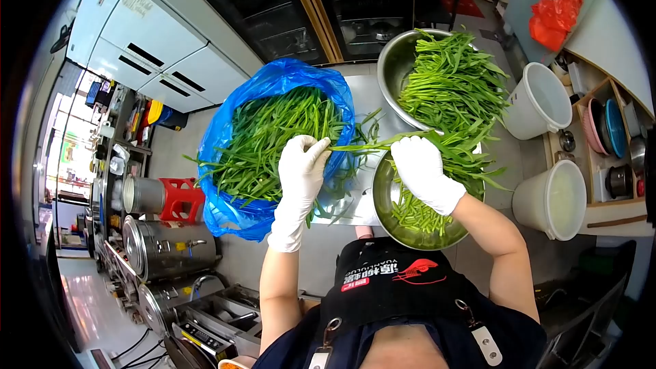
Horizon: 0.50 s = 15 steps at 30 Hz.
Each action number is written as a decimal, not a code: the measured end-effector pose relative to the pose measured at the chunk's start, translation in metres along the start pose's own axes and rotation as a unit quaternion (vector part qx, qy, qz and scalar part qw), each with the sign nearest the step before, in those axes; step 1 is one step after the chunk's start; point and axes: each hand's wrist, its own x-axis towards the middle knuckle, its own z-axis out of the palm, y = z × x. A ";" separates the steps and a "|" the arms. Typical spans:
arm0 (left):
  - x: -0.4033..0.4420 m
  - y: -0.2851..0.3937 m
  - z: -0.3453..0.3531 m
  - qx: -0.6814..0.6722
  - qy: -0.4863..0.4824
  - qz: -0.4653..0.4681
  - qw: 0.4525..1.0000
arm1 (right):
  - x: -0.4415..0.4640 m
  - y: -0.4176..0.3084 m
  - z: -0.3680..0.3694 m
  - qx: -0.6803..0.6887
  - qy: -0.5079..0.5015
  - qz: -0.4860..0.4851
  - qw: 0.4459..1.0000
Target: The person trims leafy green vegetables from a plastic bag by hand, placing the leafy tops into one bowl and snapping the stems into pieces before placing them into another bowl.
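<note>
My left hand [301, 169], in a white glove, pinches one end of a long green water spinach stalk [359, 146]. The other end runs to my gloved right hand [422, 172], whose fingers are closed around it. Below and beside my left hand is a blue plastic bag [231, 113] full of loose water spinach [263, 143]. Under my right hand sits a steel bowl [384, 213] with short cut stem pieces [422, 217]. Behind it, a larger steel basin [391, 72] holds a heap of leafy stalks [454, 78].
Stray leaves lie on the pale work surface [365, 92] between bag and bowls. Two white buckets [540, 106] stand to the right, near a wooden shelf [598, 89] with basins. Large steel pots [164, 246] and a red stool [182, 199] are at left.
</note>
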 end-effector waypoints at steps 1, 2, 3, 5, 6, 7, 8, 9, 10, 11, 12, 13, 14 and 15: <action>0.000 -0.001 0.000 -0.004 0.000 0.004 1.000 | 0.000 0.002 -0.001 0.003 0.004 -0.002 1.000; 0.001 -0.001 0.001 -0.008 -0.001 0.008 1.000 | 0.000 0.003 -0.002 0.006 0.008 -0.004 1.000; 0.001 -0.001 0.002 -0.011 -0.001 0.012 1.000 | 0.000 0.003 -0.001 0.013 0.000 -0.002 1.000; 0.002 -0.003 0.004 -0.038 0.004 -0.002 0.999 | 0.001 0.004 0.001 0.027 -0.015 0.002 1.000; 0.002 -0.003 0.004 -0.060 -0.011 -0.030 0.998 | 0.001 0.006 0.001 0.058 -0.003 -0.006 0.998; 0.002 -0.003 0.004 -0.082 -0.026 -0.057 0.995 | 0.000 0.011 0.002 0.088 0.009 -0.014 0.996; 0.003 -0.002 0.003 -0.101 -0.040 -0.077 0.991 | 0.001 0.015 0.002 0.118 0.021 -0.022 0.993; 0.003 -0.002 0.002 -0.127 -0.050 -0.093 0.986 | 0.002 0.020 0.000 0.136 0.037 -0.021 0.990; 0.003 -0.002 0.002 -0.154 -0.059 -0.110 0.980 | 0.004 0.025 -0.002 0.155 0.052 -0.021 0.986; 0.002 -0.002 0.002 -0.180 -0.070 -0.128 0.973 | 0.005 0.028 -0.004 0.174 0.066 -0.021 0.982; 0.000 -0.002 0.002 -0.193 -0.076 -0.139 0.968 | 0.008 0.030 -0.018 0.198 -0.011 0.021 0.980; 0.000 -0.001 0.002 -0.206 -0.082 -0.150 0.963 | 0.010 0.028 -0.022 0.231 0.012 0.011 0.973; 0.000 0.000 0.003 -0.219 -0.089 -0.161 0.958 | 0.012 0.025 -0.023 0.264 0.035 0.001 0.964; -0.001 0.001 0.003 -0.230 -0.091 -0.168 0.954 | 0.014 0.022 -0.026 0.297 0.058 -0.007 0.953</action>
